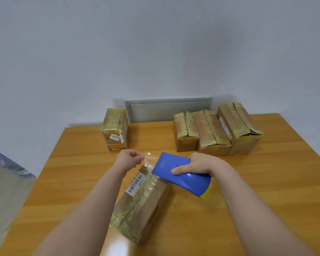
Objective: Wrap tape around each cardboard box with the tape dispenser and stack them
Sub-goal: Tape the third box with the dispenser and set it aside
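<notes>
Hands apart above the barcode-labelled cardboard box (142, 204): left hand (130, 159) pinches the clear tape's free end (148, 157), right hand (194, 166) grips the blue tape dispenser (181, 177). Taping looks just begun; next, stick that end down. Four more boxes (216, 130) wait beyond it on the bench (248, 191).

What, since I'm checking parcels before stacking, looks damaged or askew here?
The far-right box has a split top with a crumpled, torn near edge; the middle box and smaller box left of it also show slits along their taped tops.
</notes>
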